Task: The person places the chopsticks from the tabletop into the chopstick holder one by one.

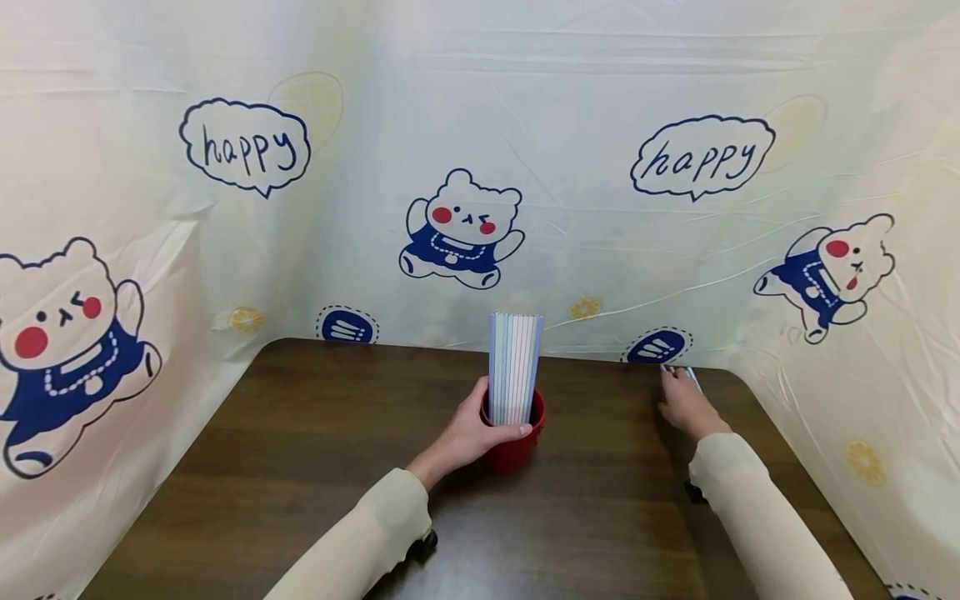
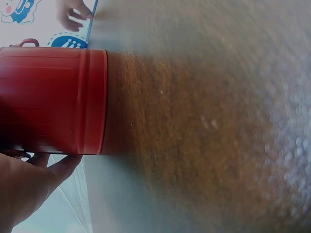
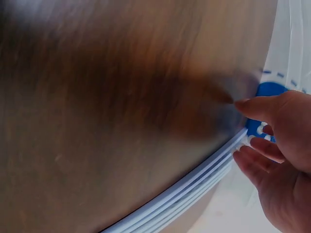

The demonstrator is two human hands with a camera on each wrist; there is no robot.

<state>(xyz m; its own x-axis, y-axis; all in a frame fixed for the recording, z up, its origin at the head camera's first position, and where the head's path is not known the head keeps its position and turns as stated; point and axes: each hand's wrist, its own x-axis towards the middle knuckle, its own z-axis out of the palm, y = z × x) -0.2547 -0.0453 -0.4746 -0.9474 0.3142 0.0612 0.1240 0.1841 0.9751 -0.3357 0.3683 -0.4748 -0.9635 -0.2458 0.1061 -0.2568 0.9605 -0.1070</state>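
My left hand grips a red bucket at mid-table, thumb across its near rim and fingers round the left side. Upright in the bucket stands a tight bundle of thin pale blue and white pieces, their edges showing as stripes; their exact kind is unclear. At the table's far right edge, my right hand reaches over a low stack of similar thin pieces. In the right wrist view, its fingertips are at the end of that stack, while the thumb stays apart from them.
A dark brown wooden table with rounded far corners carries everything. Right behind it and along both sides hangs a pale curtain printed with bears and "happy" bubbles.
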